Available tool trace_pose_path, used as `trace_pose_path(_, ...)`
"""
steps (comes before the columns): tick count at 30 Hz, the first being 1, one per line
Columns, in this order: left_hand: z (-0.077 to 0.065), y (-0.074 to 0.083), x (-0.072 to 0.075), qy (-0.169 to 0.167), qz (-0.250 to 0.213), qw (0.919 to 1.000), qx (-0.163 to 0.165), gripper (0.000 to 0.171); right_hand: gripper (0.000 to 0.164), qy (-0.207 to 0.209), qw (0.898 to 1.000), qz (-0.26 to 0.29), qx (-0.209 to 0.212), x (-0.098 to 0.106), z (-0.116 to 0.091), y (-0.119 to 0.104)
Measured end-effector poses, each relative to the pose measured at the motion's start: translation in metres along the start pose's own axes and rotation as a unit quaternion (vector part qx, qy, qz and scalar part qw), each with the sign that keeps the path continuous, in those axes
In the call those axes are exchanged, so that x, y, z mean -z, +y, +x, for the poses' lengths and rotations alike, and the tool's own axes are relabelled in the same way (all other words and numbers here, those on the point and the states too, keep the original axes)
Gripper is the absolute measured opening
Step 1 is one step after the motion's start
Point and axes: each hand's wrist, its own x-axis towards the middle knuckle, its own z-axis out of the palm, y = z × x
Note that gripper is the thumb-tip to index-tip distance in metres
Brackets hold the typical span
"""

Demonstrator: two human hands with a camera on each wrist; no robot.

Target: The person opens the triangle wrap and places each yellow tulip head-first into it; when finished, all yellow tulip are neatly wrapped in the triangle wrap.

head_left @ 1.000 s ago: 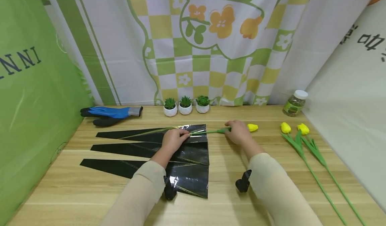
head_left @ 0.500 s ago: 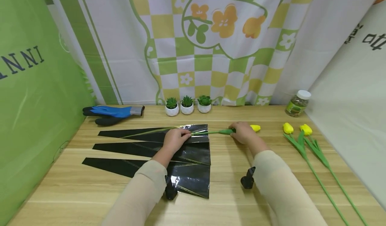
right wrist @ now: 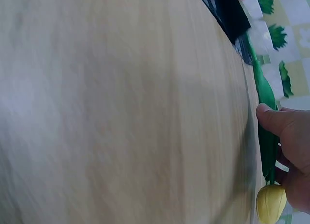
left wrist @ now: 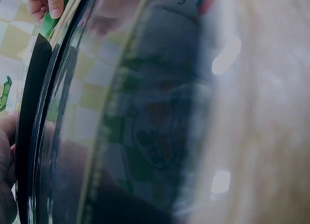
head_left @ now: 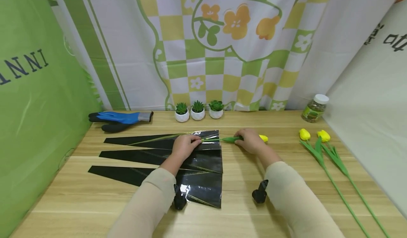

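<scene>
In the head view, my right hand [head_left: 249,141] pinches a yellow tulip [right wrist: 271,203] by its green leaf and stem, just below the bloom. The stem runs left into the wide end of the farthest black flower sleeve [head_left: 146,139], a tapered wrap with a clear, gold-lined front. At that sleeve, my left hand [head_left: 184,148] holds the film between thumb and fingers where the stem enters. Its fingertips overlap the stem. Two more black sleeves, a middle one [head_left: 127,155] and a nearer one [head_left: 203,186], lie fanned out in front, partly under my left forearm.
Two more yellow tulips, one bloom [head_left: 304,135] beside another [head_left: 323,136], lie on the right of the wooden table [head_left: 79,209]. Along the back are blue-black gloves [head_left: 119,118], potted succulents [head_left: 198,112] and a lidded jar [head_left: 314,109]. Curtains stand behind.
My right hand first shifted right along the tulip, then came back left with it, and the stem slid farther into the sleeve. My left hand has stayed at the sleeve.
</scene>
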Motion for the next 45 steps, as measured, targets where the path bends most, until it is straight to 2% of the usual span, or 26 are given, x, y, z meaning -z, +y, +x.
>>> trace_pose_path(5, -0.001, 0.002, 0.001, 0.002, 0.003, 1.0000, -0.005, 0.023, 0.021, 0.000, 1.000, 0.007, 0.001, -0.008, 0.003, -0.011)
trace_pose_path(15, -0.005, 0.006, 0.000, -0.002, -0.020, 0.9998, 0.004, 0.021, 0.022, 0.007, 1.000, 0.020, 0.002, -0.021, 0.005, -0.029)
trace_pose_path(21, -0.006, 0.004, -0.001, -0.005, -0.022, 0.9998, 0.000, 0.022, 0.036, 0.013, 1.000, 0.014, 0.004, -0.021, 0.000, -0.029)
trace_pose_path(24, -0.005, 0.003, -0.001, -0.003, -0.022, 0.9997, 0.001, 0.022, 0.042, 0.029, 0.999, 0.029, -0.003, -0.015, -0.004, -0.023)
trace_pose_path(28, -0.002, 0.002, 0.000, 0.001, -0.021, 0.9998, 0.004, 0.021, 0.044, 0.044, 0.995, 0.083, -0.026, -0.004, -0.013, -0.006)
trace_pose_path(34, 0.000, 0.002, 0.003, 0.000, -0.019, 0.9998, 0.002, 0.022, 0.053, 0.030, 0.982, 0.171, -0.069, 0.009, -0.027, 0.031)
trace_pose_path(39, 0.000, 0.001, 0.003, 0.004, -0.017, 0.9998, -0.002, 0.021, 0.056, 0.001, 0.979, 0.189, -0.077, 0.014, -0.032, 0.049)
trace_pose_path(45, -0.001, 0.000, 0.003, 0.004, -0.013, 0.9999, -0.003, 0.021, 0.047, -0.009, 0.983, 0.166, -0.081, 0.013, -0.031, 0.051)
